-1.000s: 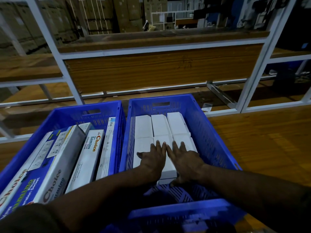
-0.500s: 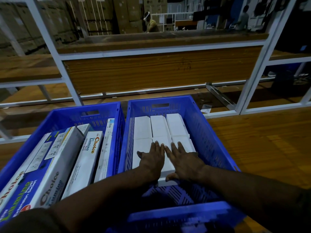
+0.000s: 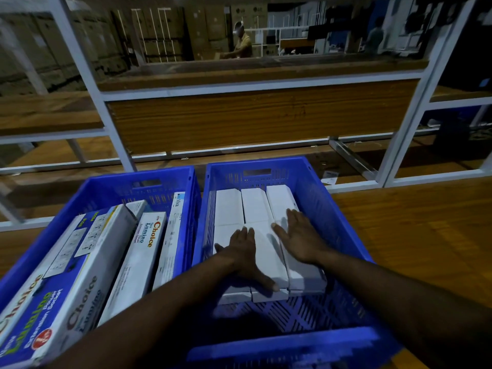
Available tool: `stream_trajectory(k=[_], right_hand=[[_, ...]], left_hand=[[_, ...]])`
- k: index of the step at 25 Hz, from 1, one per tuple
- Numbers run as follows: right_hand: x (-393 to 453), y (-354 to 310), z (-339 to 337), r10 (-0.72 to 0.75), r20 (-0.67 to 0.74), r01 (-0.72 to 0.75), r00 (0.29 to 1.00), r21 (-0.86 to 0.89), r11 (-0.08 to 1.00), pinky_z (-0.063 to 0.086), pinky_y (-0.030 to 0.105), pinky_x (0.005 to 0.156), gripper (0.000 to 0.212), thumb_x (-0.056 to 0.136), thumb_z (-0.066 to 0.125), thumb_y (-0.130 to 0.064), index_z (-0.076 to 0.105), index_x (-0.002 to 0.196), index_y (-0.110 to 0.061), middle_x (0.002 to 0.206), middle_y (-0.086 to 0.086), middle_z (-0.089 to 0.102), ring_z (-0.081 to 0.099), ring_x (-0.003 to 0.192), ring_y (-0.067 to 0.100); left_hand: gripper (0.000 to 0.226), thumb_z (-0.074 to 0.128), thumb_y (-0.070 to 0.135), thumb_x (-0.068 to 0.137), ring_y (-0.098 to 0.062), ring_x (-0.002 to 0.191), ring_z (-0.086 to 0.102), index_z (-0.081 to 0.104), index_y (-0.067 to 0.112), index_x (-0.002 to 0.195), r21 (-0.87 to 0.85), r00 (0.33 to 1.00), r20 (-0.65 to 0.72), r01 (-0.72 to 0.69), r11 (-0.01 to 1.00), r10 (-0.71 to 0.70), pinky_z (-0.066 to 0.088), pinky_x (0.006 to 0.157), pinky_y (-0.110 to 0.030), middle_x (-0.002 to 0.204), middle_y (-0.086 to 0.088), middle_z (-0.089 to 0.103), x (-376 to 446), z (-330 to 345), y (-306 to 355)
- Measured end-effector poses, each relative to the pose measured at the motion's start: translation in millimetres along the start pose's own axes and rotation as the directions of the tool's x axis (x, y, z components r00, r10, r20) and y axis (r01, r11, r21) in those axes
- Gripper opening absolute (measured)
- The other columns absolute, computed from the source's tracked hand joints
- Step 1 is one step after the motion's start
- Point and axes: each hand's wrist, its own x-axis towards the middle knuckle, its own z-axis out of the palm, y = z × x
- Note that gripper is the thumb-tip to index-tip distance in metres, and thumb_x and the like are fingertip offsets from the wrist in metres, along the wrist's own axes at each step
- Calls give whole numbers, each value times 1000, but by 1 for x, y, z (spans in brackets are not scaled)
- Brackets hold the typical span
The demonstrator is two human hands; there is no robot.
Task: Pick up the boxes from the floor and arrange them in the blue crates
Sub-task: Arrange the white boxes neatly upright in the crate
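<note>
Two blue crates stand side by side on the wooden floor. The right crate [image 3: 332,206] holds several plain white boxes [image 3: 254,206] laid flat in rows. My left hand [image 3: 243,251] lies flat on the near left and middle white boxes, fingers spread. My right hand [image 3: 299,237] presses flat on the near right white box [image 3: 303,275], fingers apart. Neither hand grips anything. The left crate [image 3: 114,182] is packed with long printed "Choice Lumino" boxes [image 3: 141,257] standing on edge.
A white metal rack frame [image 3: 111,129] with wooden shelves [image 3: 253,118] stands just behind the crates. Wooden floor [image 3: 412,235] stretches to the right. A person [image 3: 241,43] works far behind the rack among stacked cartons.
My hands have slid apart: the right hand moved right and farther onto the right column of boxes, the left hand stayed on the near boxes. The camera has shifted slightly.
</note>
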Motion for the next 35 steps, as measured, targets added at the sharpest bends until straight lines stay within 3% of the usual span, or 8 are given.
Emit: stream_trajectory(k=[4, 7, 12, 17, 20, 24, 30, 35], right_hand=[[35, 8, 2, 244, -70, -240, 967, 61, 969, 25, 48, 119, 79, 100, 43, -49, 9, 157, -7, 164, 13, 12, 17, 150, 33], [54, 14, 11, 303, -21, -300, 953, 107, 948, 27, 52, 118, 83, 97, 49, -49, 8, 157, -10, 163, 15, 13, 18, 149, 37], [59, 9, 21, 282, -26, -277, 959, 120, 953, 27, 49, 117, 82, 99, 46, -48, 2, 158, -12, 160, 17, 18, 21, 146, 37], [54, 9, 22, 253, -2, -252, 968, 60, 966, 20, 48, 121, 83, 100, 39, -53, -4, 158, -11, 165, 15, 6, 11, 151, 36], [54, 6, 30, 150, -114, -160, 982, -85, 983, 6, 51, 124, 82, 100, 30, -58, 2, 158, -8, 166, 11, -1, -1, 153, 29], [54, 1, 40, -18, -113, -12, 993, -265, 964, -3, 57, 121, 78, 98, 10, -62, 2, 159, -13, 166, 9, -5, -9, 153, 25], [55, 3, 46, -34, -75, 4, 997, -369, 929, -5, 60, 120, 72, 98, 7, -61, 2, 159, -23, 166, 5, -7, -10, 153, 24], [56, 3, 48, -26, -62, 0, 998, -390, 921, -6, 61, 119, 68, 101, 8, -56, -3, 158, -22, 166, 5, -13, -14, 152, 22]], left_hand=[[157, 79, 78, 56, -23, 154, -20, -21, 13, 157, -28, 994, -109, 11, 1000, -14, 1, 116, -73, 168, -4, -22, 8, 0, 2], [154, 78, 78, 58, -24, 155, -18, -19, 12, 158, -35, 997, -72, 20, 999, -22, 4, 113, -78, 168, -4, -20, 12, 2, 1], [150, 77, 76, 61, -21, 155, -17, -14, 10, 159, -37, 999, -50, 13, 999, -15, 2, 113, -78, 168, -3, -20, 14, -2, 2], [142, 73, 76, 68, -22, 155, -15, -12, 7, 160, -50, 1000, -20, 5, 999, -6, 0, 118, -69, 169, -6, -18, 13, -8, 4], [113, 45, 80, 86, -19, 156, -10, -4, 12, 161, -146, 975, -216, 11, 989, -43, 0, 121, -64, 170, -4, -10, 20, -5, 3], [71, 16, 55, 106, -19, 156, -12, -2, 15, 162, 0, 863, -506, -9, 1000, 8, -7, 123, -52, 170, -3, -8, 42, 1, 0], [62, 13, 42, 109, -19, 156, -11, -1, 12, 161, -7, 923, -380, 69, 998, -66, -8, 125, -49, 170, -5, -5, 78, 7, -20], [63, 10, 43, 108, -17, 156, -13, -4, 12, 161, 64, 893, -448, 76, 995, -40, -10, 125, -48, 170, -4, -8, 87, 17, -21]])
